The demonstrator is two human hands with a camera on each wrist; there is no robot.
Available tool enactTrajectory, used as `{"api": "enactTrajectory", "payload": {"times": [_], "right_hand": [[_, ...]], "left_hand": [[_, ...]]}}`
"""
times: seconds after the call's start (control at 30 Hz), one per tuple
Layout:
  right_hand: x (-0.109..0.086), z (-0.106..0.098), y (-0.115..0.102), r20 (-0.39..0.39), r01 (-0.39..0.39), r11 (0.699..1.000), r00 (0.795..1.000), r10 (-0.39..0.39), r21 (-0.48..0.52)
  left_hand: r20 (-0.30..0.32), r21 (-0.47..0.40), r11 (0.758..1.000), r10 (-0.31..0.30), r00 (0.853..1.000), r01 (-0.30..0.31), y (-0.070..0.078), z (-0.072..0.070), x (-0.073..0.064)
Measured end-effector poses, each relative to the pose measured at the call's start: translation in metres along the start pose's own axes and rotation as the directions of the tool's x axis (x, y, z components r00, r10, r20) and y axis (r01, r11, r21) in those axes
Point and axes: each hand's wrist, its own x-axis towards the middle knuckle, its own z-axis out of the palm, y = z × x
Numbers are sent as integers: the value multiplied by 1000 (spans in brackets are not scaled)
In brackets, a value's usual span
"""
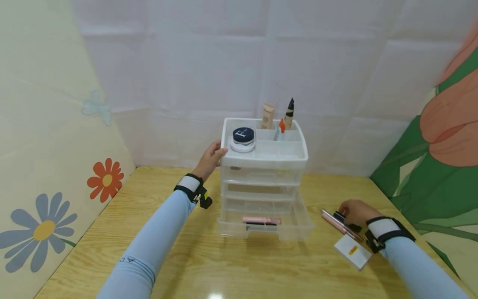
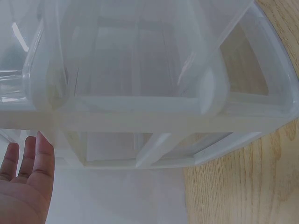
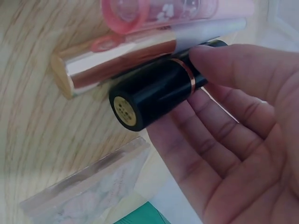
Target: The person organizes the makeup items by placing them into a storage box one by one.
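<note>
My right hand [image 1: 356, 214] pinches a black lipstick tube [image 3: 149, 95] with a copper band, thumb above and fingers below. Beside it lie a shiny rose-gold tube [image 3: 117, 60] and a pink tube [image 3: 163, 14]. My left hand [image 1: 210, 158] rests against the left side of a white drawer organizer [image 1: 263, 157], thumb at its top rim; in the left wrist view its fingers are nearly straight against the frame. The clear bottom drawer [image 1: 231, 228] is pulled out. Inside it lie a pink tube [image 1: 261, 220] and a dark slim item [image 1: 261, 227].
On the organizer's top tray stand a dark-lidded round compact [image 1: 243, 135], a beige squeeze tube [image 1: 267, 116], a black-capped bottle [image 1: 289, 113] and an orange-tipped item [image 1: 281, 126]. A white box [image 1: 352, 251] lies near my right wrist. A white cloth [image 1: 186, 83] hangs behind the table.
</note>
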Motion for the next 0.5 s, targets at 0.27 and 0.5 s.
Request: {"api": "enactTrajectory", "payload": {"times": [0.27,0.5], "right_hand": [[0,2,-3,-4,-30,1000,1000,30,9],[0,0,-1,-22,-16,1000,1000,15,-17]], "left_hand": [[-12,-10,1000,-5,1000,5,0,1,-2],[-4,0,1000,3,1000,-3,0,1,0]]}}
